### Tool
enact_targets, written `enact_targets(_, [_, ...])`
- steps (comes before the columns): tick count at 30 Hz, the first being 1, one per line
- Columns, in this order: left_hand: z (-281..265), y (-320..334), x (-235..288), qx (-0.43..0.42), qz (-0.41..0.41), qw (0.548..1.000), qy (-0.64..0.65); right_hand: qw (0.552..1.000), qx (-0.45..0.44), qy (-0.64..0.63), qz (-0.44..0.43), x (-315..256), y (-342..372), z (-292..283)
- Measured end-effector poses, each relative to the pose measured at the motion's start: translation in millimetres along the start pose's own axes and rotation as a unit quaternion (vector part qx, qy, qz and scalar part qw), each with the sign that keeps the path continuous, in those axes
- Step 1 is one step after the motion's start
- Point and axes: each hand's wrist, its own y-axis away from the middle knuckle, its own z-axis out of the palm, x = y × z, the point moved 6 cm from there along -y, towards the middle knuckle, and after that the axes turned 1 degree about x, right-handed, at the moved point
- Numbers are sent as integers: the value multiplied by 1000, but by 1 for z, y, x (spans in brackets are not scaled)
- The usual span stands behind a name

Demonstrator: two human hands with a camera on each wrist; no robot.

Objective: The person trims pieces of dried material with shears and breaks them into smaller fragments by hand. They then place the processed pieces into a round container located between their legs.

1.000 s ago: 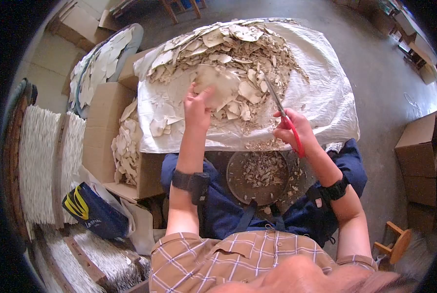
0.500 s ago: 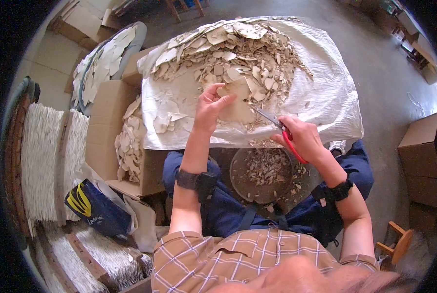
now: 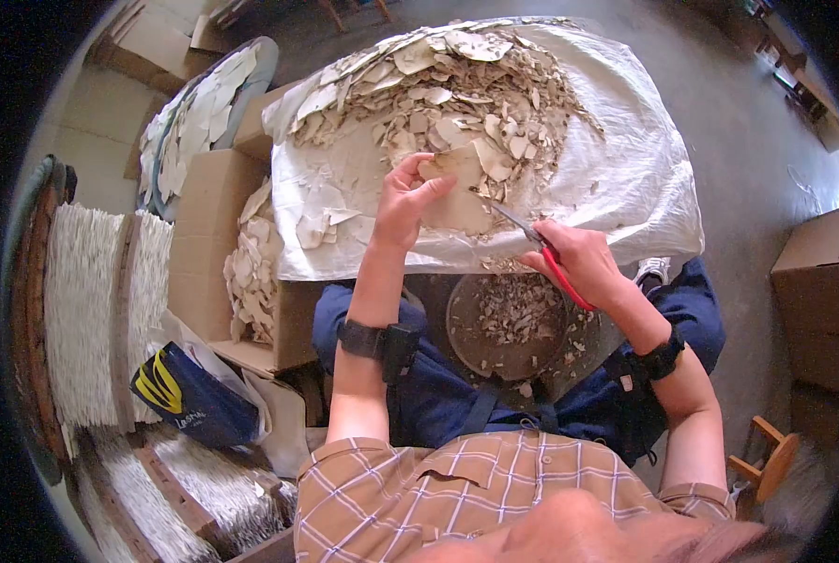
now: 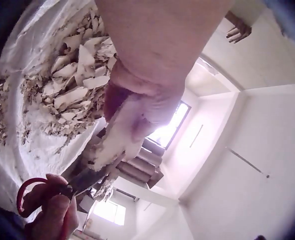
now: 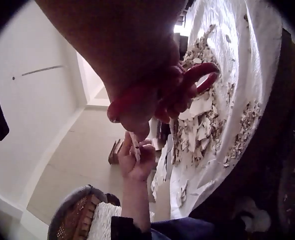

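My left hand (image 3: pixel 403 208) pinches a thin, pale, flat dried slice (image 3: pixel 462 192) between thumb and fingers, above the white cloth. Red-handled scissors (image 3: pixel 557 270) are in my right hand (image 3: pixel 584 265), its fingers through and around the loops. Their blades point up and left, with the tips right at the slice's right edge. From the left wrist, the slice (image 4: pixel 112 139) looks uneven at its edge, and the scissor blades (image 4: pixel 87 180) overlap its lower end. The right wrist view shows the red handles (image 5: pixel 192 82) around dark, shadowed fingers.
A heap of similar slices and scraps (image 3: pixel 523 108) covers the back of the white cloth (image 3: pixel 640 178). Left of it stands a cardboard box (image 3: pixel 199 239) holding more slices. Under the cloth's front edge, between the knees, sits a round pan (image 3: pixel 466 352) with trimmings. A wooden stool (image 3: pixel 774 460) stands at right.
My left hand has brought the slice rightward and nearer to me. My right hand has turned the scissors leftward, bringing the blades to the slice's edge. Over the last half second both hands barely moved.
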Motion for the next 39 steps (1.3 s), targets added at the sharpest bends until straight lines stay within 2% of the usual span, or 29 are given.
enact_targets(2, [-3, 0, -3, 10, -11, 1000, 9, 1000, -21, -8, 22, 2, 0, 3])
enact_targets(5, [-11, -1, -3, 11, -6, 999, -48, 999, -16, 22, 17, 4, -2, 6])
enact_targets(8, [-2, 5, 4, 5, -24, 998, -53, 999, -14, 34, 2, 3, -1, 7])
enact_targets(11, [-6, 6, 0, 31, -38, 999, -4, 997, -60, 20, 45, 6, 1, 8])
enact_targets(12, [-7, 4, 1, 31, -38, 999, -3, 995, -76, -40, 53, 8, 2, 10])
enact_targets(13, [-15, 2, 5, 89, -22, 994, 58, 989, -91, -98, 60, 11, 3, 11])
enact_targets(14, [-23, 1, 7, 145, -7, 982, 118, 989, -91, -98, 59, 13, 3, 8])
enact_targets(15, [-26, 1, 10, 145, -6, 982, 117, 984, -103, -121, 84, 16, 4, 6])
enact_targets(16, [-26, -1, 12, 108, -18, 988, 105, 977, -114, -145, 108, 20, 5, 6])
enact_targets(17, [-24, -1, 12, 70, -31, 993, 93, 977, -114, -145, 107, 21, 5, 6])
enact_targets(18, [-22, 0, 11, 70, -31, 993, 92, 981, -102, -135, 92, 22, 3, 5])
enact_targets(20, [-8, 3, 0, 17, -82, 996, 35, 985, -93, -124, 80, 24, 3, 2])
enact_targets(23, [-5, 1, -4, -5, -87, 996, 7, 988, -100, -108, 50, 18, 3, 0])
enact_targets(25, [-5, -1, -3, -7, -84, 996, -4, 982, -145, -103, 62, 18, 5, 6])
enact_targets(28, [0, -1, -2, -14, -89, 996, -17, 987, -124, -96, 24, 14, 5, 3])
enact_targets(35, [5, -2, -5, -60, -109, 990, -70, 988, -126, -90, 27, 14, 6, 2])
enact_targets(39, [4, -3, -6, -72, -106, 988, -89, 985, -156, -67, 41, 13, 6, 0])
